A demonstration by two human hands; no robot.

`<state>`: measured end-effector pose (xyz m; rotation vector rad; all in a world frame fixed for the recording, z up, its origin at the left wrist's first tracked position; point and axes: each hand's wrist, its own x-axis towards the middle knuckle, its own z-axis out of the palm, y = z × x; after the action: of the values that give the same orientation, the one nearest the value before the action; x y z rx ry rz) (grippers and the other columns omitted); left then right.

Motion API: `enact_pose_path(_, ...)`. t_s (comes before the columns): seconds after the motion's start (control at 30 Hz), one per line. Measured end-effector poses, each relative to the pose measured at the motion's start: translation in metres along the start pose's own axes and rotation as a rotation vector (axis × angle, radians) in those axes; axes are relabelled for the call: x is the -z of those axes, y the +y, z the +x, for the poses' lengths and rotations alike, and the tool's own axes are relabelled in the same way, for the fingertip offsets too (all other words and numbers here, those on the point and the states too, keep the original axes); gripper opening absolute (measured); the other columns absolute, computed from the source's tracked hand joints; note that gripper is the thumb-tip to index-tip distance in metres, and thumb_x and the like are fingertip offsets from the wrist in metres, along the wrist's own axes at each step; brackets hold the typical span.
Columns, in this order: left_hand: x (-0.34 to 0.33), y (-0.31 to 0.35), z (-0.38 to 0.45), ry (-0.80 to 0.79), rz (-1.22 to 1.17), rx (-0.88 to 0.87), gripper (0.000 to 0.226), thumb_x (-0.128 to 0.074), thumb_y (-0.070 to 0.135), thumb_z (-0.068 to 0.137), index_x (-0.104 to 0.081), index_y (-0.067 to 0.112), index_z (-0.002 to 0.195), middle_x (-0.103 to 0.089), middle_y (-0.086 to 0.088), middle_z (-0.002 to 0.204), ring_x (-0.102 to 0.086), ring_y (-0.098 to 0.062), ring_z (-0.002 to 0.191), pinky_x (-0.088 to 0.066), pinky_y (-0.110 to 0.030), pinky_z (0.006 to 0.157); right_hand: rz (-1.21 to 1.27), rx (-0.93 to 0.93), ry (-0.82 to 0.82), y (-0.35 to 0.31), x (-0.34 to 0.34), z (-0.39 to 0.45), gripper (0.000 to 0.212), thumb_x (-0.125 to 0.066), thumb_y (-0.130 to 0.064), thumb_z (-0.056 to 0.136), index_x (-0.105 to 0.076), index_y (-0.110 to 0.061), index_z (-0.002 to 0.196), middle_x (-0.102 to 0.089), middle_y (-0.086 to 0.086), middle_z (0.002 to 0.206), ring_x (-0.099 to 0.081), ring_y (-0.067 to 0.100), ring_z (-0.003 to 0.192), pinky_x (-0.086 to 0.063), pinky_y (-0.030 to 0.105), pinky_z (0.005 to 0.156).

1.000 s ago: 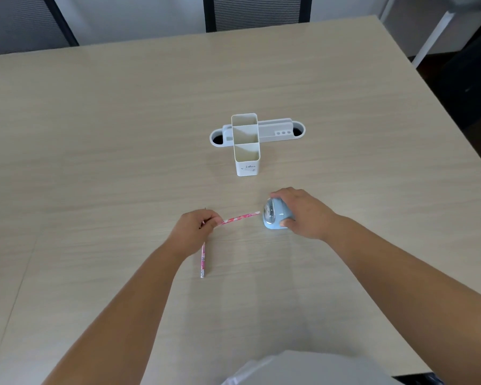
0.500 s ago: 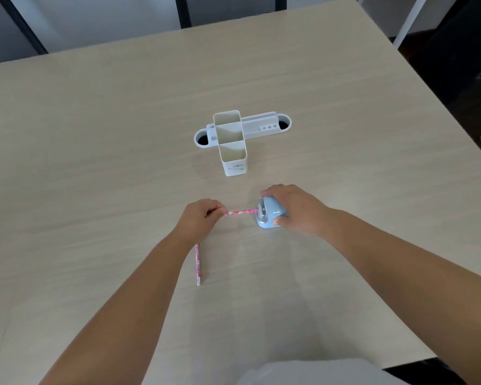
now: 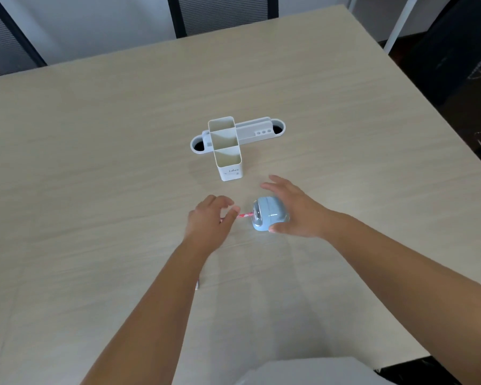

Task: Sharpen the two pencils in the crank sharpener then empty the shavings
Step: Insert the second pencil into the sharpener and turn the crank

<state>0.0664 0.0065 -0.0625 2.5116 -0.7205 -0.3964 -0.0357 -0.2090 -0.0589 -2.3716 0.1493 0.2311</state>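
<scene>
A light blue crank sharpener (image 3: 268, 215) sits on the table in front of the organizer. A pink patterned pencil (image 3: 245, 215) sticks out of its left face, lying almost level. My left hand (image 3: 210, 218) pinches that pencil's free end between thumb and fingers. My right hand (image 3: 297, 212) hovers over the sharpener's right side with its fingers spread and lifted; only the thumb touches the body near the front. My left forearm hides most of the second pencil (image 3: 197, 284), so only its end shows.
A white desk organizer (image 3: 228, 162) with a tall divided cup and a low tray stands just behind the sharpener. The wooden table (image 3: 95, 162) ends close on the right. Dark chair backs stand beyond the far edge.
My right hand has let go of the sharpener and spread its fingers. My left hand has moved right, pushing the pencil deeper, so less of it shows.
</scene>
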Motion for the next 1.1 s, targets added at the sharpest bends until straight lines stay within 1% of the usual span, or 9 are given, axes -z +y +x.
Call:
enact_pose_path(0.1, -0.004, 0.022, 0.001, 0.013, 0.08, -0.14, 0.046, -0.056, 0.054, 0.086, -0.052, 0.031, 0.125, -0.05, 0.009, 0.126, -0.051, -0.016, 0.115, -0.039, -0.038, 0.098, 0.054, -0.122, 0.063, 0.014, 0.021, -0.015, 0.089, -0.075, -0.024, 0.073, -0.023, -0.037, 0.144, -0.007, 0.0, 0.158, -0.006, 0.021, 0.145, -0.015, 0.029, 0.11)
enact_pose_path(0.27, -0.027, 0.062, 0.015, -0.086, 0.198, -0.285, 0.08, -0.066, 0.063, 0.072, -0.036, 0.03, 0.138, -0.041, 0.007, 0.137, -0.047, -0.02, 0.122, -0.038, -0.038, 0.098, -0.086, -0.338, -0.039, 0.041, 0.027, -0.024, 0.056, -0.064, -0.028, 0.082, -0.044, -0.033, 0.135, -0.023, 0.005, 0.151, -0.017, 0.03, 0.139, -0.022, 0.036, 0.111)
enact_pose_path(0.4, -0.042, 0.079, 0.026, -0.161, 0.36, -0.234, 0.094, -0.07, 0.064, 0.065, -0.029, 0.029, 0.142, -0.041, 0.004, 0.136, -0.046, -0.023, 0.121, -0.038, -0.039, 0.096, -0.153, -0.332, -0.033, 0.043, 0.009, -0.018, 0.04, -0.055, -0.034, 0.088, -0.052, -0.026, 0.128, -0.026, 0.002, 0.148, -0.024, 0.029, 0.135, -0.029, 0.036, 0.107)
enact_pose_path(0.47, -0.046, 0.079, 0.029, -0.215, 0.389, -0.181, 0.098, -0.076, 0.058, 0.063, -0.027, 0.027, 0.143, -0.041, 0.001, 0.134, -0.048, -0.025, 0.117, -0.042, -0.039, 0.091, -0.213, -0.3, -0.037, 0.044, 0.003, -0.018, 0.032, -0.048, -0.035, 0.093, -0.055, -0.024, 0.122, -0.026, 0.001, 0.148, -0.025, 0.029, 0.134, -0.032, 0.038, 0.105)
enact_pose_path(0.6, -0.053, 0.079, 0.03, -0.245, 0.365, -0.087, 0.092, -0.085, 0.037, 0.064, -0.032, 0.017, 0.137, -0.043, -0.004, 0.128, -0.052, -0.027, 0.11, -0.049, -0.039, 0.079, -0.295, -0.214, -0.054, 0.052, -0.007, -0.029, 0.028, -0.037, -0.036, 0.097, -0.057, -0.025, 0.113, -0.036, 0.0, 0.137, -0.034, 0.025, 0.122, -0.036, 0.038, 0.097)
enact_pose_path(0.7, -0.055, 0.08, 0.03, -0.208, 0.399, -0.085, 0.082, -0.084, 0.034, 0.065, -0.037, 0.012, 0.128, -0.046, -0.006, 0.122, -0.054, -0.026, 0.104, -0.048, -0.036, 0.073, -0.39, -0.153, 0.008, 0.058, -0.012, -0.037, 0.028, -0.037, -0.035, 0.098, -0.056, -0.023, 0.114, -0.044, 0.002, 0.122, -0.042, 0.026, 0.108, -0.04, 0.037, 0.088)
enact_pose_path(0.87, -0.057, 0.08, 0.026, -0.18, 0.425, -0.08, 0.071, -0.08, 0.028, 0.066, -0.038, 0.014, 0.121, -0.044, -0.004, 0.118, -0.051, -0.025, 0.099, -0.041, -0.032, 0.062, -0.416, -0.103, 0.059, 0.057, -0.023, -0.042, 0.026, -0.04, -0.03, 0.097, -0.059, -0.014, 0.106, -0.051, 0.006, 0.107, -0.047, 0.031, 0.097, -0.039, 0.035, 0.074)
enact_pose_path(1.03, -0.056, 0.081, 0.026, -0.181, 0.455, -0.085, 0.072, -0.081, 0.027, 0.065, -0.037, 0.018, 0.121, -0.044, -0.003, 0.116, -0.05, -0.024, 0.097, -0.042, -0.032, 0.061, -0.211, -0.071, 0.028, 0.047, -0.016, -0.051, 0.029, -0.035, -0.028, 0.099, -0.058, -0.011, 0.096, -0.052, 0.002, 0.094, -0.039, 0.02, 0.089, -0.041, 0.039, 0.086)
enact_pose_path(1.1, -0.056, 0.081, 0.027, -0.179, 0.468, -0.096, 0.073, -0.082, 0.029, 0.064, -0.037, 0.018, 0.121, -0.045, -0.003, 0.116, -0.052, -0.025, 0.096, -0.041, -0.032, 0.062, -0.128, -0.025, 0.087, 0.042, -0.004, -0.046, 0.04, -0.03, -0.037, 0.096, -0.059, -0.01, 0.092, -0.051, 0.0, 0.089, -0.039, 0.02, 0.084, -0.041, 0.04, 0.086)
